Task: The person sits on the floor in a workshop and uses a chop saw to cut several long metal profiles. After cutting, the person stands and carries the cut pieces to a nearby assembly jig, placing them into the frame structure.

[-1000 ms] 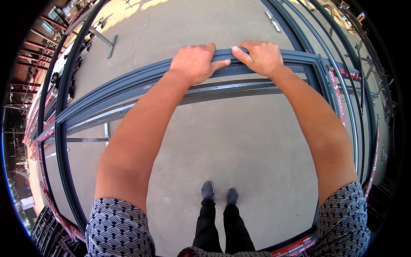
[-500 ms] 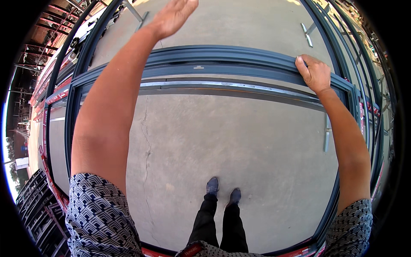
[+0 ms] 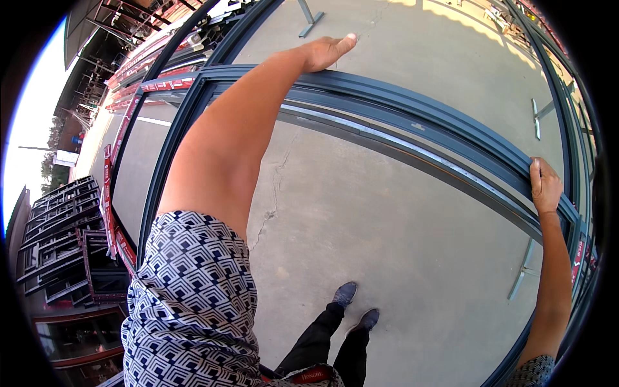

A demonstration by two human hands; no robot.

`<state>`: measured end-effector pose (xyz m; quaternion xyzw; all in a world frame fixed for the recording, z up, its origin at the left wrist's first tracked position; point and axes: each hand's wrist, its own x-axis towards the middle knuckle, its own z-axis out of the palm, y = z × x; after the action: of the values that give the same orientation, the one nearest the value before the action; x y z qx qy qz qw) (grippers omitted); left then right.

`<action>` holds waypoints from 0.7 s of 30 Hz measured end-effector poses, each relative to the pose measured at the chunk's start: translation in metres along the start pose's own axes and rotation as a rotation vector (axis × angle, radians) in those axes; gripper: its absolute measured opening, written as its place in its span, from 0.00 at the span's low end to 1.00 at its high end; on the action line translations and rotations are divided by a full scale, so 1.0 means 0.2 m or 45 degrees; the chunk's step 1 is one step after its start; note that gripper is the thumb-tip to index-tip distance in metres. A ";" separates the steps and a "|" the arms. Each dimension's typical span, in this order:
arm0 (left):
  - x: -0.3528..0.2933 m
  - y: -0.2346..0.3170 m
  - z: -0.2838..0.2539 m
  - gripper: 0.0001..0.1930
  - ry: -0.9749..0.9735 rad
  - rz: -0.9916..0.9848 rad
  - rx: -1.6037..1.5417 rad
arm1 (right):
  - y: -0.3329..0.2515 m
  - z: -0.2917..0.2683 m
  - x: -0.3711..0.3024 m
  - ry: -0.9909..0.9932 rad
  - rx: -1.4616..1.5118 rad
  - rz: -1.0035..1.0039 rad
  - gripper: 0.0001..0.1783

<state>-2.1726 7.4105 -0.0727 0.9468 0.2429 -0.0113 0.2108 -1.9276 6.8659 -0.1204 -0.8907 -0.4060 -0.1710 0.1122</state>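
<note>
A dark blue-grey metal frame spans the view, and its crosswise rail (image 3: 387, 106) slopes down to the right. At that rail's right end my right hand (image 3: 547, 184) is closed over it, thumb on the near side. My left arm reaches across the frame. My left hand (image 3: 322, 53) is at the rail's far edge, thumb stretched out and not wrapped round the rail; the other fingers are partly hidden, and whether it touches the rail I cannot tell. A bright metal strip on a dark bar (image 3: 361, 129) runs along the rail's near side.
My shoes (image 3: 345, 293) stand on a cracked concrete floor (image 3: 387, 226) inside the frame's outline. Dark metal frames (image 3: 58, 226) are stacked at the left. Grey support feet (image 3: 311, 24) show beyond the rail. Long profiles (image 3: 155, 58) lie at the far left.
The view has turned, so the rail now slants down to the right. My left hand appears lower, closer to the rail's far edge. The right hand keeps its hold on the rail.
</note>
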 end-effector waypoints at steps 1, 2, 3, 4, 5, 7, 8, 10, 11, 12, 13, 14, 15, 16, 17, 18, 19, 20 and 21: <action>0.03 -0.05 -0.07 0.46 0.085 -0.054 -0.025 | 0.00 0.01 0.01 -0.017 0.017 0.002 0.24; 0.07 -0.04 -0.19 0.44 0.171 -0.100 -0.055 | 0.00 0.01 0.01 -0.034 0.025 0.007 0.25; 0.11 0.02 -0.35 0.43 0.442 0.052 -0.016 | 0.01 0.03 0.01 -0.056 0.053 0.008 0.26; 0.16 0.09 -0.51 0.41 0.716 0.206 0.048 | 0.05 0.05 0.00 -0.052 0.037 0.008 0.27; 0.17 0.13 -0.61 0.41 0.916 0.307 0.111 | 0.09 0.05 -0.01 -0.040 0.008 0.013 0.27; 0.14 -0.08 -0.56 0.42 0.885 0.070 0.233 | 0.09 0.02 -0.02 -0.051 0.018 0.032 0.28; 0.14 -0.24 -0.45 0.42 0.678 -0.195 0.317 | 0.10 0.00 -0.03 -0.043 0.010 0.033 0.28; 0.11 -0.52 -0.22 0.42 0.166 -0.584 0.412 | 0.13 0.04 -0.02 -0.077 0.014 0.033 0.28; 0.06 -0.61 -0.14 0.43 0.118 -0.623 0.411 | 0.12 0.04 -0.01 -0.112 0.005 0.042 0.28; 0.06 -0.67 -0.15 0.44 0.194 -0.534 0.388 | 0.11 0.03 0.01 -0.128 0.013 0.028 0.28; 0.05 -0.73 -0.12 0.45 0.257 -0.462 0.363 | 0.11 0.03 0.03 -0.082 0.016 0.038 0.28; 0.02 -0.71 -0.04 0.46 0.166 -0.481 0.283 | 0.12 0.02 0.02 -0.098 0.007 0.041 0.28; 0.03 -0.63 -0.11 0.47 0.114 -0.482 0.232 | 0.12 0.03 0.01 -0.066 0.015 0.057 0.28; 0.02 -0.60 -0.14 0.47 0.064 -0.484 0.181 | 0.13 0.04 -0.01 -0.067 0.004 0.007 0.28; 0.03 -0.59 -0.14 0.47 0.063 -0.486 0.203 | 0.13 0.03 -0.01 -0.076 0.002 0.007 0.28; 0.02 -0.59 -0.14 0.48 0.062 -0.489 0.225 | 0.12 0.03 -0.01 -0.086 0.002 0.005 0.28; 0.01 -0.58 -0.13 0.48 0.061 -0.493 0.246 | 0.10 0.02 0.00 -0.096 0.002 0.003 0.28; -0.01 -0.57 -0.13 0.48 0.054 -0.482 0.249 | 0.08 0.01 0.00 -0.107 -0.004 0.004 0.28; -0.03 -0.55 -0.13 0.48 0.046 -0.471 0.252 | 0.06 0.01 0.00 -0.109 -0.004 -0.007 0.28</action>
<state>-2.2315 7.5045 -0.0922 0.9022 0.4140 -0.0565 0.1066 -1.9178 6.8593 -0.1232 -0.8963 -0.4125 -0.1337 0.0927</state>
